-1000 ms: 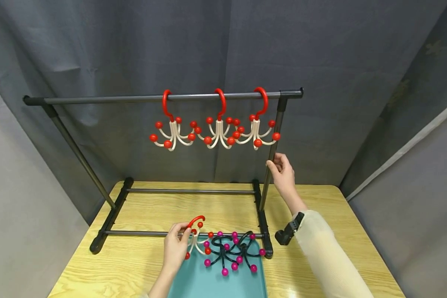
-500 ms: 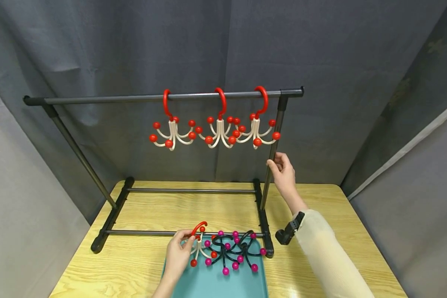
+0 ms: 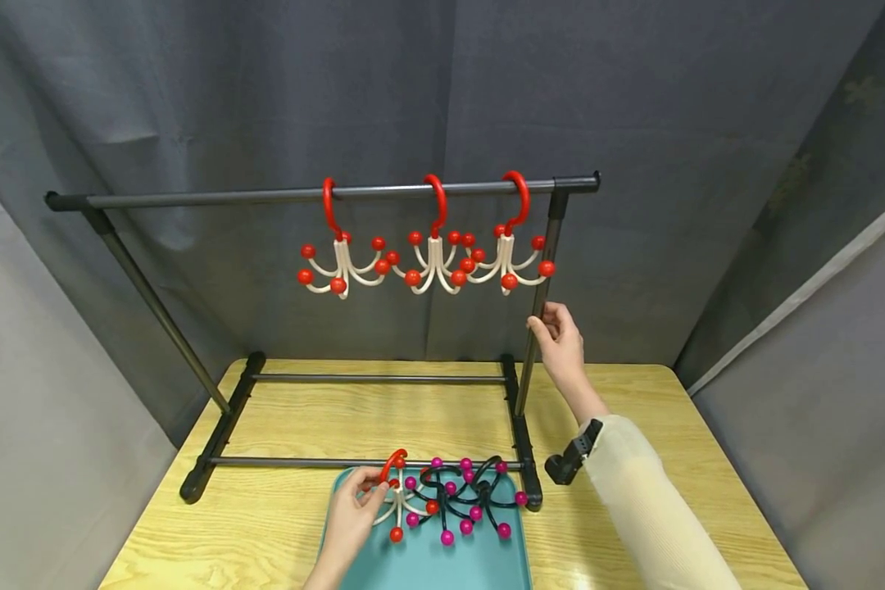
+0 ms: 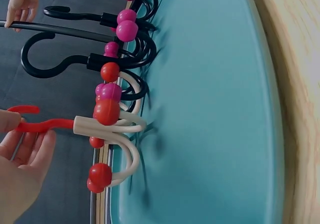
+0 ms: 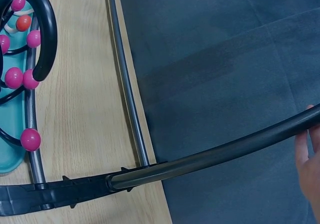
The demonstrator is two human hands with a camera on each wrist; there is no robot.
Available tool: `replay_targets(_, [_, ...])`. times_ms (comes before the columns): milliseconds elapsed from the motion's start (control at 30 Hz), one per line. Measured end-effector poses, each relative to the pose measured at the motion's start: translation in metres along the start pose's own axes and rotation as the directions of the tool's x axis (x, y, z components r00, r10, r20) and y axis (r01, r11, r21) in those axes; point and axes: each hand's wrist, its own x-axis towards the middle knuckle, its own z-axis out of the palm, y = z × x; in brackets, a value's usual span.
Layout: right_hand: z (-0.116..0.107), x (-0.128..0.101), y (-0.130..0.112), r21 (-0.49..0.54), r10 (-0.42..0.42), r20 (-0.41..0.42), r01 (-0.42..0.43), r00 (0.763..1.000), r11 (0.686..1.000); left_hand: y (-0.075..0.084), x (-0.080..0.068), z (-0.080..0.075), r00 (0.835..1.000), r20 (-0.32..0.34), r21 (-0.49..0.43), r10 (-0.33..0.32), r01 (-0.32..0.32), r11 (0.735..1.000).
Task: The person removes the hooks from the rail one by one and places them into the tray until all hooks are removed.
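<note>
My left hand [image 3: 352, 512] pinches the red hook of a white multi-arm hanger [image 4: 95, 127] with red ball tips. This hanger stands upright low over the teal tray [image 3: 450, 569], its arms close to the tray's bottom. Beside it in the tray are two black hangers [image 3: 442, 501] with pink ball tips, overlapping it in the head view. At the right, my right hand [image 3: 563, 348] holds the right post [image 3: 527, 373] of a black garment rack, thumb in front and fingers behind. Three more white hangers [image 3: 434, 254] with red hooks hang from the rack's top bar [image 3: 251, 197].
The rack's black feet [image 3: 221, 434] and lower crossbars [image 3: 376, 378] stand on the wooden table [image 3: 634, 459]. Its front crossbar runs along the tray's far edge. Grey curtains [image 3: 302, 98] enclose the back and sides.
My left hand has moved down and slightly right, lowering the white hanger into the tray beside the black ones. The right hand stays on the post.
</note>
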Motion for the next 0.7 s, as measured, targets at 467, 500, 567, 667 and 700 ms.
replay_targets(467, [-0.001,-0.001,-0.005,-0.008,0.011,0.003,-0.011,1.000,1.000,0.060,0.015,-0.020,0.984,0.005,0.031,0.178,-0.178,0.984])
replay_targets(500, [-0.001,0.000,-0.001,-0.009,0.006,0.001,-0.006,1.000,1.000,0.071,0.017,-0.023,0.980,-0.005,0.046,0.200,-0.199,0.979])
replay_targets(567, [0.000,0.000,-0.001,-0.010,0.003,0.002,-0.003,1.000,1.000,0.088,0.022,-0.028,0.968,-0.030,0.071,0.248,-0.245,0.967])
replay_targets(667, [0.000,0.000,0.000,-0.009,0.001,-0.001,-0.001,1.000,1.000,0.106,0.033,-0.036,0.953,-0.061,0.107,0.295,-0.288,0.952])
replay_targets(700, [0.000,0.000,0.001,-0.012,0.001,-0.001,-0.001,1.000,1.000,0.110,0.037,-0.039,0.949,-0.069,0.117,0.309,-0.300,0.947])
